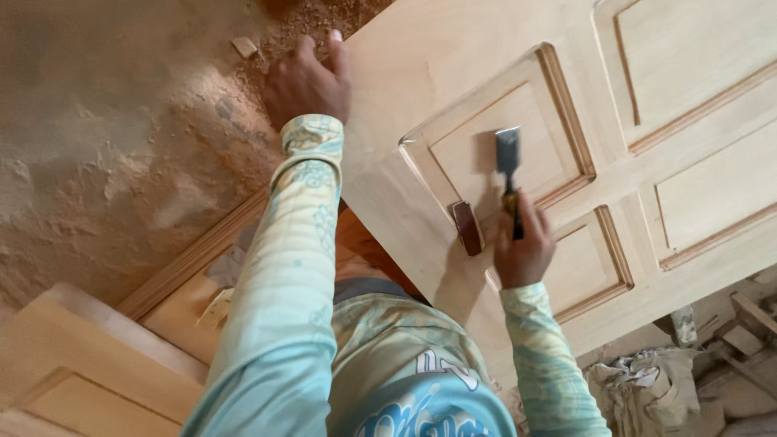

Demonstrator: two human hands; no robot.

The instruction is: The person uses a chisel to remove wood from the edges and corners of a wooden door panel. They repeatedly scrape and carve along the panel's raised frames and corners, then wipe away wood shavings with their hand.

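A pale wooden panelled door (453, 73) lies flat across the view. My right hand (524, 247) grips a chisel (507, 158) by its handle, the steel blade held over a recessed panel of the door. My left hand (307, 81) rests with curled fingers on the door's far edge, beside a sawdust-covered floor. A small dark brown block (466, 227) lies on the panel moulding just left of my right hand.
Sawdust (121, 146) covers the ground at left. Another panelled door piece (89, 380) and a moulded wooden strip (194, 255) lie at lower left. Crumpled paper and wood scraps (672, 380) sit at lower right.
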